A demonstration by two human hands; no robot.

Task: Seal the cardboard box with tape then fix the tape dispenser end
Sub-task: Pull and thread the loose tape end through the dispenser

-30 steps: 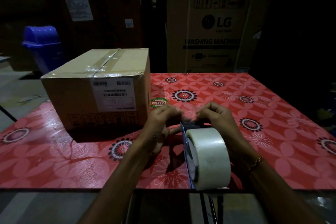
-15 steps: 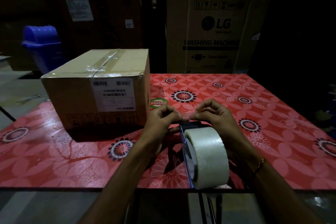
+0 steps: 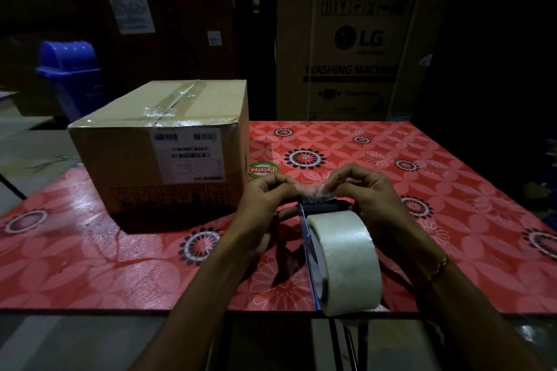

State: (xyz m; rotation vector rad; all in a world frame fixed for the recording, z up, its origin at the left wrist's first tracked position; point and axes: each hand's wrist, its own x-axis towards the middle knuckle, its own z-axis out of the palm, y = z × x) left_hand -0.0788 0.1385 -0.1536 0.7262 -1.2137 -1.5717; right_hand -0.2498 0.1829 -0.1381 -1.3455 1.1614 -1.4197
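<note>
A cardboard box [image 3: 126, 166] stands on the left of the red table, its top seam covered with clear tape and a white label on its near side. The tape dispenser [image 3: 340, 259], a blue frame carrying a big roll of clear tape, sits at the table's near edge. Both hands are at its far end. My left hand [image 3: 265, 205] and my right hand [image 3: 367, 196] each pinch a side of the crumpled loose tape end [image 3: 315, 191] just above the dispenser's dark front bar.
The table [image 3: 437, 190] has a red floral cover with a round green sticker [image 3: 262, 169] near the box. Behind it stands a large LG washing machine carton [image 3: 358, 54]. A blue bin [image 3: 70, 75] is at the back left.
The hands have shifted slightly at the dispenser's far end, and the crumpled tape end now shows between the fingertips. The box and dispenser stay in place.
</note>
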